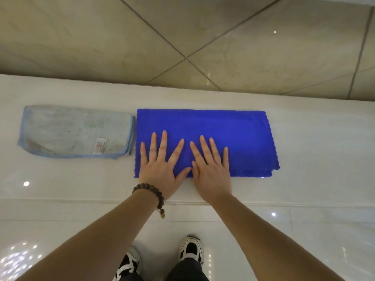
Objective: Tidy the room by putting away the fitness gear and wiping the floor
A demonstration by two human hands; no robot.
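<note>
Hands flat with fingers spread, left hand (160, 167) and right hand (211, 171) covering blue towel's (233, 136) near edge, shoes (191, 249) partly cut off.

Forearms bare, no sleeves. Brown wooden bead bracelet (150, 193) on left wrist. Dark trousers (187, 270). Black-and-white sneakers (191, 249).

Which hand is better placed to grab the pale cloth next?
Left. The left hand lies flat on the blue towel's left end, right beside the pale cloth. The right hand would have to cross over it.
</note>
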